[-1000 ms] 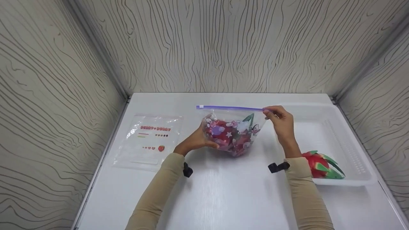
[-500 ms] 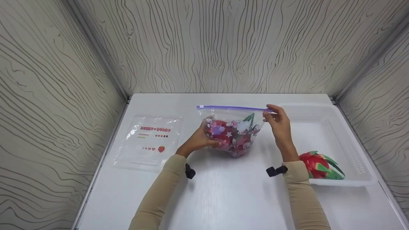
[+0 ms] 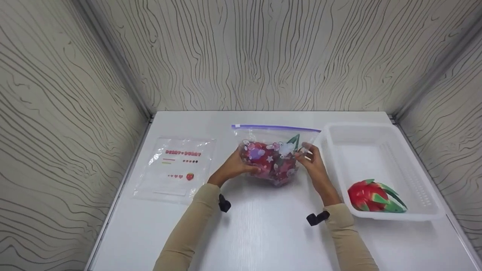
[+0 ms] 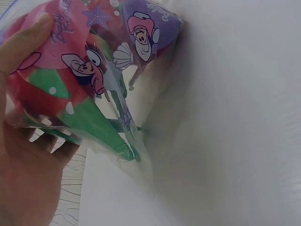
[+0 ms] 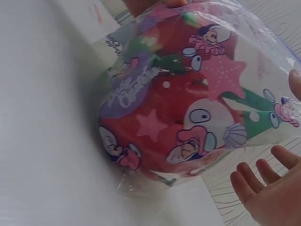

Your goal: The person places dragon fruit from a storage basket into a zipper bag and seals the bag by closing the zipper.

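Observation:
A clear slider bag with pink and purple cartoon prints stands mid-table, its purple zip strip along the top. Inside show red and green fruits that look like dragon fruits, partly hidden by the prints. My left hand grips the bag's left side, thumb in front and fingers behind. At the right side, my right hand has its fingers spread and loosely bent around the bag's edge. In the right wrist view its fingers stand apart from the film; whether the thumb touches is unclear.
A flat clear bag with red lettering lies on the left of the white table. On the right stands a white plastic basket holding a dragon fruit. Wood-grain panels enclose the table.
My right hand has let go of the zip strip's right end and moved down and left to the bag's side. My left hand keeps its hold on the bag.

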`<state>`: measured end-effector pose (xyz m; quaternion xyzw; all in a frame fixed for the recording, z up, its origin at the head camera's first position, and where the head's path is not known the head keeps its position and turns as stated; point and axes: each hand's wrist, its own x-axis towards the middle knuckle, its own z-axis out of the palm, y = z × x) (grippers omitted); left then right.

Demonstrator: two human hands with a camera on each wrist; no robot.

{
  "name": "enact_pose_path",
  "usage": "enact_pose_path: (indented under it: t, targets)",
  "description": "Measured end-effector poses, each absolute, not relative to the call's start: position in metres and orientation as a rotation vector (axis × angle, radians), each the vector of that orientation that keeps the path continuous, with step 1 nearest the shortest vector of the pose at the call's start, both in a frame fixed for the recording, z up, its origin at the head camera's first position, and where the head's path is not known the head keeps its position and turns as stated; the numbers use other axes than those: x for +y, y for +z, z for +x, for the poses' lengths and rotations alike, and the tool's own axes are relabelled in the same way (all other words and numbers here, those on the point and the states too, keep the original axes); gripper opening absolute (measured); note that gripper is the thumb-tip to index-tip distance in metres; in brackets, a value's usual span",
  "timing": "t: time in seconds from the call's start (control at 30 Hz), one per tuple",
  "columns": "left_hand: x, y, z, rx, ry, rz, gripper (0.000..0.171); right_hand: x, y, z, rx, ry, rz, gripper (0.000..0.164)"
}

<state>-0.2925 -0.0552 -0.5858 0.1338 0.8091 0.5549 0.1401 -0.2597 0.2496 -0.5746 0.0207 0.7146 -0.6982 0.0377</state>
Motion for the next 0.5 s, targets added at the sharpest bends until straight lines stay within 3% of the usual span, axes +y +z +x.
enact_pose_path:
  t: [0.13,0.27,0.37,0.5]
  targets:
    - [-0.055,-0.587,-0.294,2.310,1.626,0.409,0.114,0.247,-0.588,-0.256,2.157,-2.004,-0.051,0.094]
    - [-0.056,-0.590,-0.293,2.283,1.592,0.365,0.128,0.244,-0.597,-0.253,2.186,-1.870,-0.151,0.120]
    - [-0.057,-0.592,-0.291,2.251,1.573,0.360,0.137,0.243,-0.601,-0.253,2.214,-1.828,-0.173,0.128]
    - [-0.058,-0.595,-0.292,2.205,1.602,0.451,0.133,0.244,-0.605,-0.253,2.232,-1.814,-0.171,0.131]
